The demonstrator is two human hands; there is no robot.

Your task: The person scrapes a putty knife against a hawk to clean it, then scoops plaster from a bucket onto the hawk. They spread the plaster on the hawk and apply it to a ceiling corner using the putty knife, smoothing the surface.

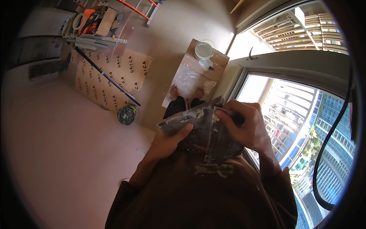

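Observation:
In front of my chest, my left hand (164,142) grips a broad, dark filling blade (194,128) smeared with pale filler, its thumb lying along the upper face. My right hand (249,124) is closed around a putty knife (223,143) with a wide, dark blade pointing down toward my brown shirt. The two blades meet or overlap near the middle; the frame does not show whether they press together. A dab of whitish filler (215,115) sits by my right thumb. Below, my bare feet stand on a filler-spotted board.
A white pail (204,50) with a wire handle stands on the board (187,78) beside a small scraper (208,68). To the left are a dark-stained bucket (127,115), a long black pole (106,78) and a tool box (106,22). A window (282,110) and black cable (319,152) flank my right.

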